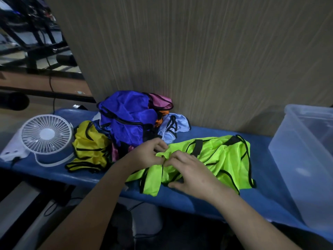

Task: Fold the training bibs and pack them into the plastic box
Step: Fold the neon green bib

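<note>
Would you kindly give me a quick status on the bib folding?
Left hand and right hand both pinching the green bib, still unfolded on the blue bench. Plastic box to the right, looks empty. Pile of bibs waiting behind.

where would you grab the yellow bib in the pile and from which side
Take the yellow bib by its near, lower-left edge, where black-trimmed straps spill flat onto the blue table. Come from the front: the white fan crowds its left, and the purple bib sits against its right. Both the left hand and the right hand are busy pinching the green bib.
</note>
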